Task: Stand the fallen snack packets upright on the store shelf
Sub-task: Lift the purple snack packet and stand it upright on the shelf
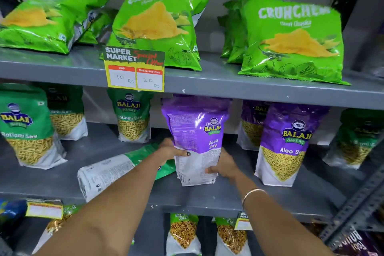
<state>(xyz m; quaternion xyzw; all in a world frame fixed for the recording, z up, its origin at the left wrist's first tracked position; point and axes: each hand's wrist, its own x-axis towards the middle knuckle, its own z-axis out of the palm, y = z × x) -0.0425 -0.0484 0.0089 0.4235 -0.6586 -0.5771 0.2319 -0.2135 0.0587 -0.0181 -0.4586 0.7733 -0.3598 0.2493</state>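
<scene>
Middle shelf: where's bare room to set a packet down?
Bare patch at the front edge of the middle shelf, right of the held purple packet; another between the left green packets and the fallen packet. Crowded near both hands.

Both hands (172,150) (225,165) clasped, arms outstretched

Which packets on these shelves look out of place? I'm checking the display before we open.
A green packet lies flat on the middle shelf, back side up, while its neighbours stand. The purple packet, held in both hands, shows its back side. On the top shelf, the left green chip bags lie toppled.
</scene>
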